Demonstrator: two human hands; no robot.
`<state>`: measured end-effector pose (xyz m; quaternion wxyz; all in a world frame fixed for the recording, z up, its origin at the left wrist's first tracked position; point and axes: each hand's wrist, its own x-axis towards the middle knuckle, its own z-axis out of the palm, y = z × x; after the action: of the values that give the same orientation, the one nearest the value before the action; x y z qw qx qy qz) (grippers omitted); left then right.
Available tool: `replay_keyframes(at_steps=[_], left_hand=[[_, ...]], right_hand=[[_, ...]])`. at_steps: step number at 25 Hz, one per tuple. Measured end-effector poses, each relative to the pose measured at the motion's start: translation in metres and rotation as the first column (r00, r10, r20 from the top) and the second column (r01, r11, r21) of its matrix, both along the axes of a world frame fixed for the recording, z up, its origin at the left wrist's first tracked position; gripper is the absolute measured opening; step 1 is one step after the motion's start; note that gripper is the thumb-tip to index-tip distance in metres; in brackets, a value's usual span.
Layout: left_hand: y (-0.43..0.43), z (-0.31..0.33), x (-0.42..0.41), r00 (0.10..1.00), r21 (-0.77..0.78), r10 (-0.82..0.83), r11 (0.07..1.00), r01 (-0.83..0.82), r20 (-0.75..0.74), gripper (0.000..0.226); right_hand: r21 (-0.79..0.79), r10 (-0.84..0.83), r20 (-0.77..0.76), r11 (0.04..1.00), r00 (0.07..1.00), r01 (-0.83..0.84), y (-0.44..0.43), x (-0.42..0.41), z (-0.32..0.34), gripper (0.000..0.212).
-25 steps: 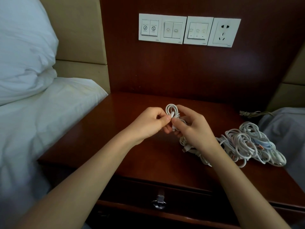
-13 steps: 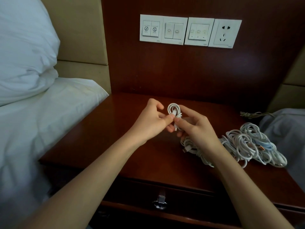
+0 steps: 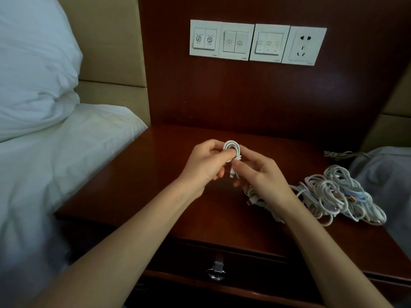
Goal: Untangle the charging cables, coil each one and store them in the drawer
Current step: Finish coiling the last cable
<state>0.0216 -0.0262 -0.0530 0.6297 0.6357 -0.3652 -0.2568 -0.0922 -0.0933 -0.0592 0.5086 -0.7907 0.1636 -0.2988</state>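
Observation:
A small white coiled cable (image 3: 232,147) is held up over the middle of the dark wooden nightstand (image 3: 169,187). My left hand (image 3: 205,164) pinches the coil from the left. My right hand (image 3: 259,172) grips its wrapped tail from the right, and a connector end (image 3: 233,173) hangs between the hands. A tangled heap of white cables (image 3: 331,194) lies on the nightstand to the right, partly hidden behind my right wrist. The drawer (image 3: 222,256) below the top is closed, with a metal ring handle (image 3: 215,271) on its front.
A bed with white sheets (image 3: 55,165) and a pillow (image 3: 33,70) borders the nightstand on the left. Wall switches and a socket (image 3: 258,43) sit on the wooden back panel. Grey fabric (image 3: 387,174) and a thin dark cord (image 3: 340,154) lie at the right.
Both hands have stayed over the nightstand's middle while the fingers shifted around the small coil. A connector end now hangs below the coil. The heap has not moved.

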Motion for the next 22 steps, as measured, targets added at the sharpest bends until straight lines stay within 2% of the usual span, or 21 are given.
replay_keyframes(at_steps=[3, 4, 8, 12, 15, 17, 20, 22], left_hand=[[-0.001, -0.002, 0.0, 0.997, 0.024, 0.012, 1.0, -0.014, 0.071, 0.014], [0.0, -0.002, 0.002, 0.999, 0.035, -0.007, 0.999, 0.006, 0.054, 0.016], [0.004, 0.001, 0.006, 0.966, 0.027, -0.191, 0.98, 0.198, -0.173, 0.02], [0.004, 0.0, 0.002, 0.949, 0.01, -0.23, 0.971, 0.237, -0.214, 0.017], [0.0, 0.0, -0.003, 0.925, -0.057, -0.217, 0.976, 0.21, -0.311, 0.017], [-0.002, 0.001, -0.006, 0.855, -0.142, -0.268, 0.963, 0.228, -0.444, 0.019], [-0.002, 0.003, -0.007, 0.647, -0.324, -0.383, 0.921, 0.215, -0.659, 0.018], [-0.003, 0.001, -0.004, 0.642, -0.362, -0.402, 0.91, 0.202, -0.653, 0.017]], right_hand=[[-0.008, -0.006, -0.01, 1.0, 1.0, 0.006, -0.001, -0.002, 0.001, 0.03], [0.012, 0.002, -0.007, 1.0, 1.0, -0.002, -0.002, -0.003, 0.002, 0.026], [0.218, -0.013, 0.038, 0.976, 0.999, 0.005, -0.006, -0.003, 0.005, 0.022], [0.142, -0.051, 0.048, 0.989, 0.998, 0.044, -0.011, -0.004, 0.005, 0.008], [0.143, -0.038, 0.088, 0.989, 0.995, 0.025, -0.015, -0.004, 0.006, 0.013], [0.187, -0.045, 0.131, 0.982, 0.99, 0.02, -0.015, -0.002, 0.005, 0.018], [0.311, -0.109, 0.177, 0.949, 0.978, 0.05, -0.015, 0.001, 0.005, 0.026], [0.417, -0.158, 0.197, 0.907, 0.968, 0.063, -0.015, 0.0, 0.007, 0.028]])
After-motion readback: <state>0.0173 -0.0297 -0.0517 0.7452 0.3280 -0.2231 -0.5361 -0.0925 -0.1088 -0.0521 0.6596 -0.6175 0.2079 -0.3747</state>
